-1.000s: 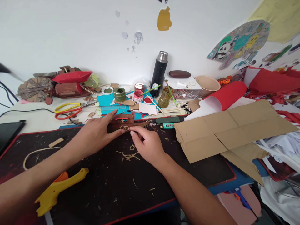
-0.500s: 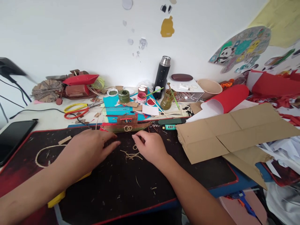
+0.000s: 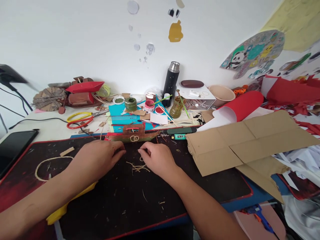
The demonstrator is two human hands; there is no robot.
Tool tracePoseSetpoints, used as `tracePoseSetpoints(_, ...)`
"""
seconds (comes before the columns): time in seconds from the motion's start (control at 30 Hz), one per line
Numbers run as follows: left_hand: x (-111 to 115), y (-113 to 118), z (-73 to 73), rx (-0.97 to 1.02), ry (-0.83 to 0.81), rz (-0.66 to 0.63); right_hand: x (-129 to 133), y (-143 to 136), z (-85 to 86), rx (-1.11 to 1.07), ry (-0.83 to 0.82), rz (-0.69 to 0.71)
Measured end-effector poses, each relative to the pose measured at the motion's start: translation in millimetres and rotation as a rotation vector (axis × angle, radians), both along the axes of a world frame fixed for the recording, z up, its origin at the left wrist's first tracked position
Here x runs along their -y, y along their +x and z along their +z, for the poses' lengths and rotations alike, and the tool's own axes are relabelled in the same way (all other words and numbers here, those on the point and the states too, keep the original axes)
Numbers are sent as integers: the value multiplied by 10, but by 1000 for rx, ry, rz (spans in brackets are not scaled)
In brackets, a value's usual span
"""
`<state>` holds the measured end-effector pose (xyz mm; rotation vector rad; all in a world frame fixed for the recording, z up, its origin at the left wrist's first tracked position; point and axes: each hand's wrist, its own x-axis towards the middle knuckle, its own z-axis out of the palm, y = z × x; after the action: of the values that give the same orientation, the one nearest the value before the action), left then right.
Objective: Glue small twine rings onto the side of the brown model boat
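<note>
Here's your single view, worn on your head, peering forward and down over your left hand (image 3: 96, 158) and right hand (image 3: 160, 160), close above the mat (image 3: 120, 206), out to the wall (image 3: 82, 43).

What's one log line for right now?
left hand: near model boat | right hand: beside string pieces | string rings: on model boat

Mat (image 3: 117, 200) seems passable in front; model boat (image 3: 126, 137) blocks behind.

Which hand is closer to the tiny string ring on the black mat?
Right. The right hand is close by the string ring; the left hand is farther off, to its left.
</note>
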<state>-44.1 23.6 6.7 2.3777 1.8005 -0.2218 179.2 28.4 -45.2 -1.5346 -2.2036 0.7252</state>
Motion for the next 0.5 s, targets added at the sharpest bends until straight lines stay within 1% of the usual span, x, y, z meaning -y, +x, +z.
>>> tracePoseSetpoints(0.17,-2,-131,122,-83,-13,87,-21,52,2,-7,-2,-22)
tracePoseSetpoints(0.3,-1,-228,211,-111,-10,118,-29,76,6,-10,-3,-50)
tracePoseSetpoints(0.4,-6,-294,249,-98,-14,154,-40,95,7,-15,3,-63)
tracePoseSetpoints(0.5,-4,-339,257,-80,-15,196,-49,111,6,-24,5,-68)
